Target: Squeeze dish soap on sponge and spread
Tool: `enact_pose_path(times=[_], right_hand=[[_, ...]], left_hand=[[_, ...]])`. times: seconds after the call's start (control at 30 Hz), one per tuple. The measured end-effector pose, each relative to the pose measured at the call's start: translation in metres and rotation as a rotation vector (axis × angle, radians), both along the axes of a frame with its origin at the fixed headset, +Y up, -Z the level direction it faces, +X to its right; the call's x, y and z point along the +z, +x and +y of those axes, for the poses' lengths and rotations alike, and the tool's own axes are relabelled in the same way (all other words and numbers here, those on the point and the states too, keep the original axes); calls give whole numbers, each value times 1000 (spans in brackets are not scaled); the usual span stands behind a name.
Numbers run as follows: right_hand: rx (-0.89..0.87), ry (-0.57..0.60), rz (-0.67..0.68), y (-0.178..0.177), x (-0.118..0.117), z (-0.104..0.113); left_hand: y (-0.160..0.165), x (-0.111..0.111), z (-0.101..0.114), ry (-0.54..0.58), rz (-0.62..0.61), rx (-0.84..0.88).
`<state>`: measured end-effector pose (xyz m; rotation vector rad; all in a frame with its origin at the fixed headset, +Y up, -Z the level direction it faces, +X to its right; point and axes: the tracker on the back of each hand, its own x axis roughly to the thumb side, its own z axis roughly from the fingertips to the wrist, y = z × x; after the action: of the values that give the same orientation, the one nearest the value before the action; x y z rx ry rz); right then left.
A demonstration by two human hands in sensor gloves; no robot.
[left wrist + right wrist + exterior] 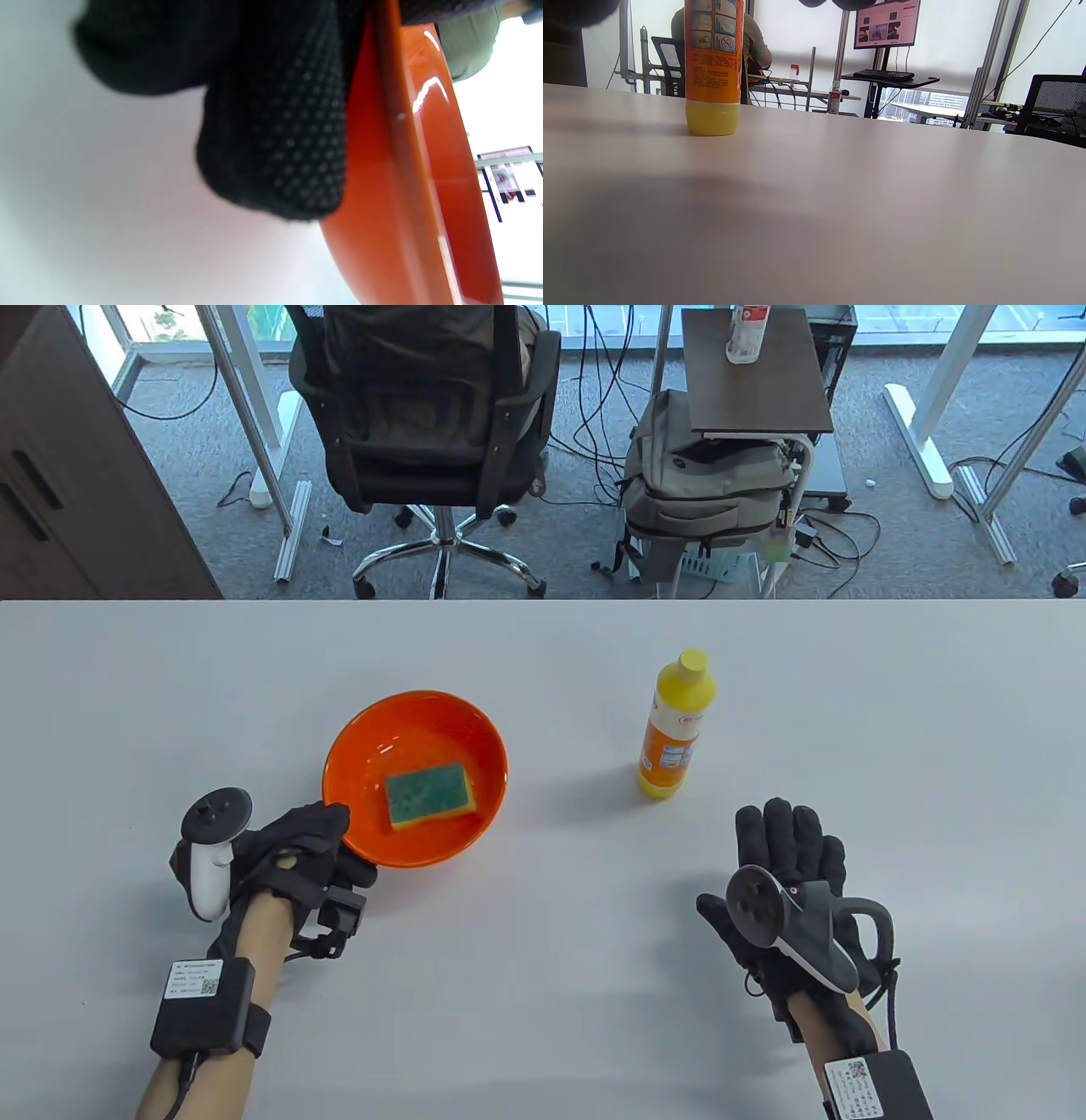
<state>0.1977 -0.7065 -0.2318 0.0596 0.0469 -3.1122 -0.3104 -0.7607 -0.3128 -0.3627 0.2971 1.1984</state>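
Two hands working: left hand (297,840) gripping bowl (475,729) rim beside sponge (428,795); right hand (785,874) lying flat, fingers spread, holding nothing, near bottle (676,727).

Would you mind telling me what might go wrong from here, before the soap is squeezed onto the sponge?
1. The soap bottle stands tall and narrow with its cap on; the right hand, flat and apart from it, might tip it when reaching.
2. The left hand touches only the near rim of the orange bowl, so the bowl may slide or tilt.
3. The sponge lies loose in the bowl; soap could miss it.
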Motion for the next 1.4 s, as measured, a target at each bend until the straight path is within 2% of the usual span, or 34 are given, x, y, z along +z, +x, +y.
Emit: enact_pose_path(times=[0.17, 0.33, 0.57, 1.03, 1.23, 1.4], right_hand=[[-2, -1, 1, 0, 0, 0], [-5, -3, 0, 1, 0, 0], [-4, -10, 0, 2, 0, 0], [-12, -18, -7, 1, -1, 0], [-41, -43, -7, 0, -2, -2], [-167, -80, -41, 3, -11, -5]], left_hand=[[31, 11, 6, 14, -130, -21], [61, 21, 2, 12, -240, -24], [89, 32, -8, -21, -317, -43], [96, 35, -20, -76, -338, -47], [96, 36, -20, -108, -376, -8], [93, 38, -7, -54, -395, -123]])
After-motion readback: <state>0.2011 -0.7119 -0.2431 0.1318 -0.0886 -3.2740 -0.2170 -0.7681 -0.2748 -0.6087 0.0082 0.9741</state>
